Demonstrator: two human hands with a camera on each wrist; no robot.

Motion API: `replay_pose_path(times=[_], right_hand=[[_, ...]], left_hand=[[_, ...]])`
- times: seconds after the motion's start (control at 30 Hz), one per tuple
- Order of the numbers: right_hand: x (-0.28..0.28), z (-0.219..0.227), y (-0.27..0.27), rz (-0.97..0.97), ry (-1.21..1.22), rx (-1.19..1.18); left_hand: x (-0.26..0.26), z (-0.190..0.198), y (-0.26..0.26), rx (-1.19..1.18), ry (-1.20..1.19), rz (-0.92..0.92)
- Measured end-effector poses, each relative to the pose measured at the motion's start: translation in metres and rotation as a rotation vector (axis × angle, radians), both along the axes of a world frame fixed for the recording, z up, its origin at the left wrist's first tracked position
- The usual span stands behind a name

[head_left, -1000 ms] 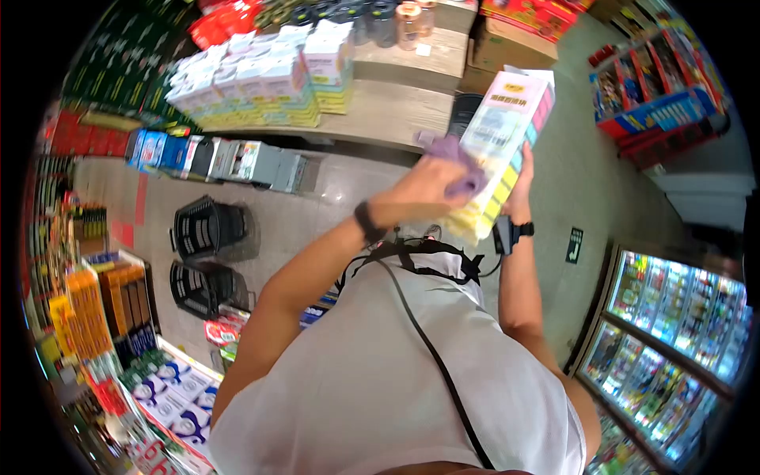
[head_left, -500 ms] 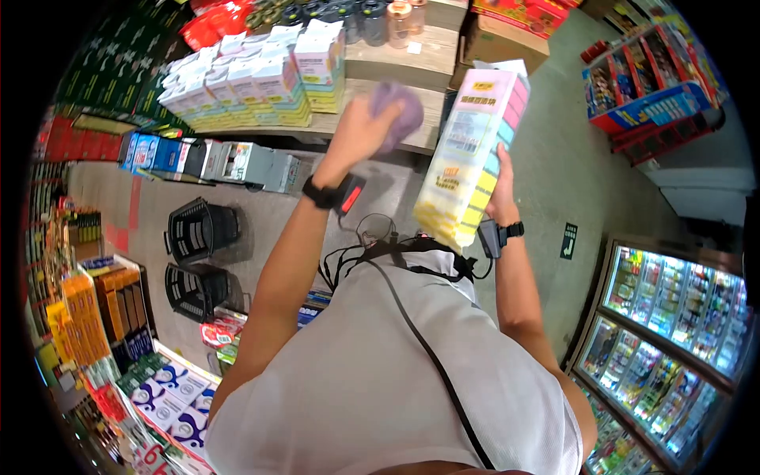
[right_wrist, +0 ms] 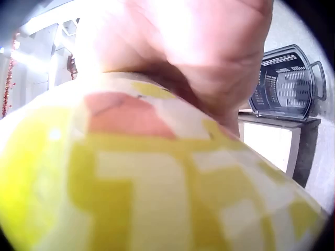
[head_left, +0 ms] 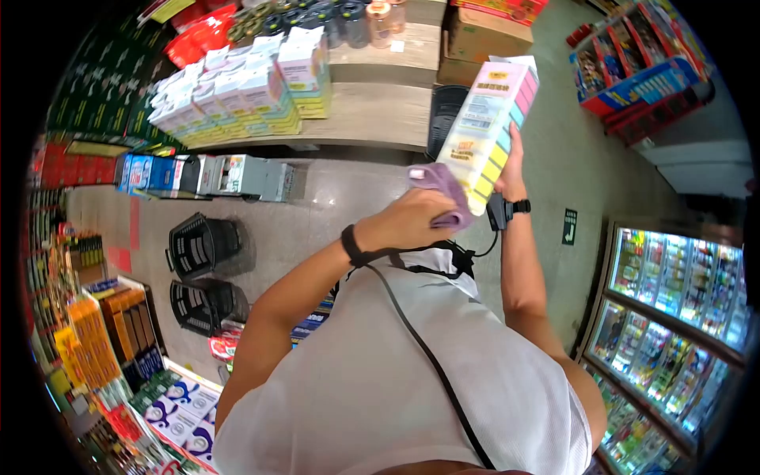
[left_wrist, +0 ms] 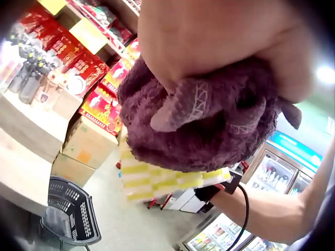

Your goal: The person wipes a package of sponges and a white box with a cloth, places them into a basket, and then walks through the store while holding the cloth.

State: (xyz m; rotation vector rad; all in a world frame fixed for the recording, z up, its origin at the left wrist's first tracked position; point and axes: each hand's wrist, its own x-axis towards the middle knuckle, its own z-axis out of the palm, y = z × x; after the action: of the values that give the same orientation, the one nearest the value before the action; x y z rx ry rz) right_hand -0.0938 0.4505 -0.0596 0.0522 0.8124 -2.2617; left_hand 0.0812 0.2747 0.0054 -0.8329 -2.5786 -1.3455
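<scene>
- Just in front of the left hand (head_left: 404,220) is a bunched purple cloth (head_left: 453,192), which this hand grips firmly.
- To the right of the left hand, the tall striped pack (head_left: 492,111) is held up in the air, tilted, with its yellow end nearest to the body.
- The right hand (head_left: 513,165) is clamped on the pack from its striped side; I cannot see all its fingers.
- The cloth lies against the yellow end, or very near it; contact is not fully clear.
- In my judgement, the step in hand is wiping the pack.
- The next move probably calls for light strokes with the left hand, while the right hand keeps the pack steady and turns it.
- Beyond the left hand, similar packs (head_left: 257,89) stand on a wooden shelf (head_left: 376,119).
</scene>
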Motion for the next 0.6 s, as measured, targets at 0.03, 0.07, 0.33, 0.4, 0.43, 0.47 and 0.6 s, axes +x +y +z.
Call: replay_pose_path(times=[0.03, 0.07, 0.33, 0.4, 0.43, 0.47, 0.6], right_hand=[[-0.005, -0.004, 0.003, -0.021, 0.001, 0.006], [-0.008, -0.008, 0.006, -0.036, 0.058, 0.11], [0.022, -0.018, -0.014, 0.068, 0.222, 0.281], [0.04, 0.006, -0.03, 0.078, 0.421, 0.251], [0.043, 0.006, -0.028, 0.154, 0.316, 0.309], [0.049, 0.006, -0.032, 0.106, 0.353, 0.393], [0.058, -0.007, -0.035, 0.085, 0.381, 0.243]], left_hand=[[0.003, -0.004, -0.006, 0.056, -0.056, 0.025], [0.004, -0.006, -0.009, 0.11, -0.114, 0.056], [-0.026, -0.042, -0.047, 0.582, -0.42, 0.664], [-0.033, -0.046, -0.049, 0.62, -0.289, 0.767], [-0.031, -0.039, -0.049, 0.62, -0.286, 0.775], [-0.029, -0.031, -0.048, 0.678, -0.334, 0.791], [-0.026, -0.031, -0.055, 0.779, -0.453, 0.804]])
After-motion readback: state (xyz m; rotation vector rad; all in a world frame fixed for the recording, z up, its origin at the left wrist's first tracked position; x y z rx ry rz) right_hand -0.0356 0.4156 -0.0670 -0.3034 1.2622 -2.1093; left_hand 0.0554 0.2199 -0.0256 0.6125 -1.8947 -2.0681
